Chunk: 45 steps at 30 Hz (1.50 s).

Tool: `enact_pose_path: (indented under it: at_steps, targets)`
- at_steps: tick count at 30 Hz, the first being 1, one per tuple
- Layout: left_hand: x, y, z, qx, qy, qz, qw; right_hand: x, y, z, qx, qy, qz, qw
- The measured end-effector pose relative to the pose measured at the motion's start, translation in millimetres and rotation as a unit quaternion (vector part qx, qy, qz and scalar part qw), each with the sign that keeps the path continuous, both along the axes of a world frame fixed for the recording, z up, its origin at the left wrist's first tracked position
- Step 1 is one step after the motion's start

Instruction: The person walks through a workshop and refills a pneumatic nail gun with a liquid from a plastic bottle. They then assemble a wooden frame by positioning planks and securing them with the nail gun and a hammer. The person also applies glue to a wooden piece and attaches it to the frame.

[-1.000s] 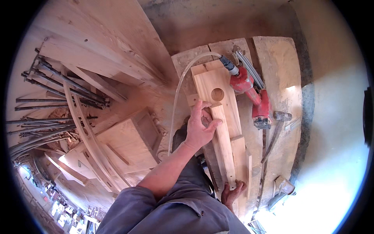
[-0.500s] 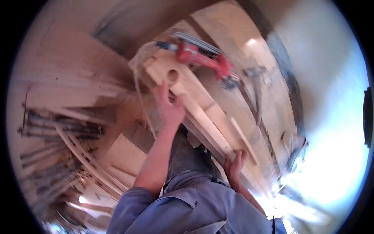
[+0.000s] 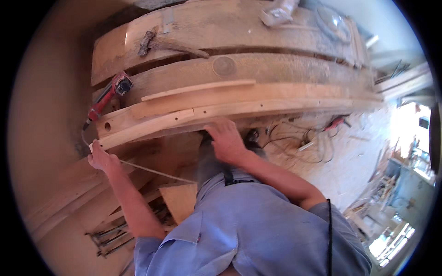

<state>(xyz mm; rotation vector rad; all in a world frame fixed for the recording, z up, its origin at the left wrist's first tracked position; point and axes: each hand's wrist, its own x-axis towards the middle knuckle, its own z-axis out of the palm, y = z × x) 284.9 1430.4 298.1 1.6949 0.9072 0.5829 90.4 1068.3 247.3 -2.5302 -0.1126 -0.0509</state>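
A long pale wooden strip (image 3: 152, 128) with several small dark holes lies along the front edge of a wooden board (image 3: 294, 91) on the workbench. At the strip's left end, my left hand (image 3: 102, 158) is closed round it. My right hand (image 3: 225, 140) grips the front edge nearer the middle; its fingertips are partly hidden. A red nail gun (image 3: 105, 97) rests on the bench beyond my left hand, near a round hole in the wood. A thin loose slat (image 3: 198, 89) lies on top of the board.
Farther back on the bench (image 3: 258, 32) lie a hammer (image 3: 161, 44) with a wooden handle and a clear plastic bag (image 3: 278, 13). A red corded tool (image 3: 337, 122) and looped cables are on the dusty floor at right. Metal clamps (image 3: 110, 237) stand lower left.
My view has swung round, so the bench now runs left to right. Both hands remain at the wood; my left hand has moved to the strip's end.
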Motion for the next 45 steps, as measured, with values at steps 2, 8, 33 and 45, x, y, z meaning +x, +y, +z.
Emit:
enact_pose_path:
  at_steps: [2,8,33,45]
  targets:
    - [-14.8,-30.1,35.1,-0.036,-0.054,-0.012,0.998,-49.2,-39.7,-2.2,0.030,0.035,-0.057,0.997]
    - [-12.9,-111.3,57.0,-0.180,-0.036,-0.316,0.931,-219.0,-156.5,-57.3,-0.018,0.138,-0.196,0.971]
    - [-100.1,-544.1,22.3,0.006,0.050,-0.800,0.597,-529.4,-80.4,-105.3,0.204,0.363,-0.612,0.672]
    - [-209.0,-804.8,-18.7,0.248,0.064,-0.874,0.412,-512.4,-435.3,-155.2,0.221,0.240,-0.636,0.699]
